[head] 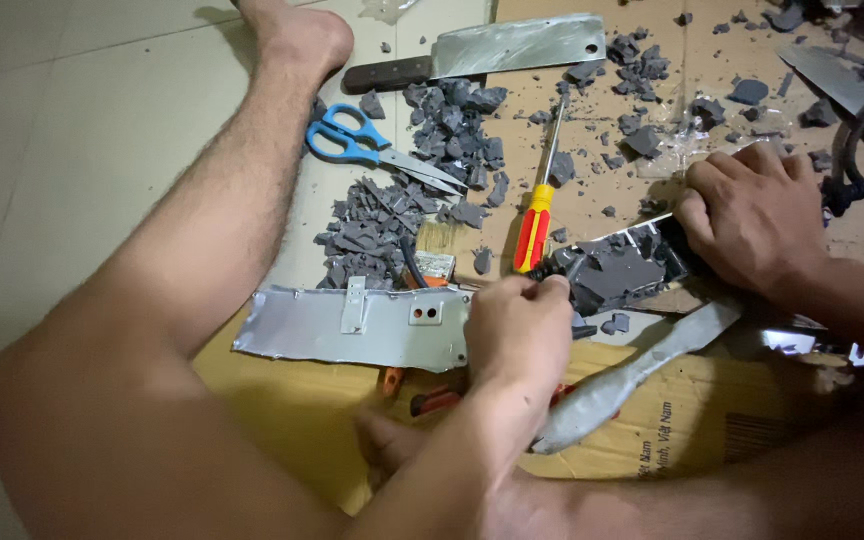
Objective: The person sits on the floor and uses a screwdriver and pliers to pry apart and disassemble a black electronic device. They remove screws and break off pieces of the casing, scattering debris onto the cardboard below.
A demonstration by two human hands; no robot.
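- The left hand [517, 335] sits just below the middle of the view, its grip pinched shut at the near end of a flat metal casing [620, 268] packed with dark grey filler; what the fingertips pinch is too small to make out.
- The right hand [752, 215] lies at about 3 o'clock from the left hand, its grip curled down over the far end of that casing and pressing it onto the cardboard [652, 420].
- The casing lies between the two hands, tilted, with broken grey filler showing in its open face.
- A bent strip of grey metal [632, 375] lies at 5 o'clock from the casing, on the cardboard.
- A flat silver plate [357, 325] with a small bracket lies at 9 o'clock from the left hand, touching it.
- A red and yellow screwdriver [537, 210] lies at 12 o'clock from the left hand, tip pointing away.
- Blue-handled scissors [372, 145] lie at 11 o'clock, beside a heap of grey chips [382, 230].
- A cleaver [487, 50] with a dark wooden handle lies at the top, near a bare foot [297, 35].
- All of this rests on the floor.
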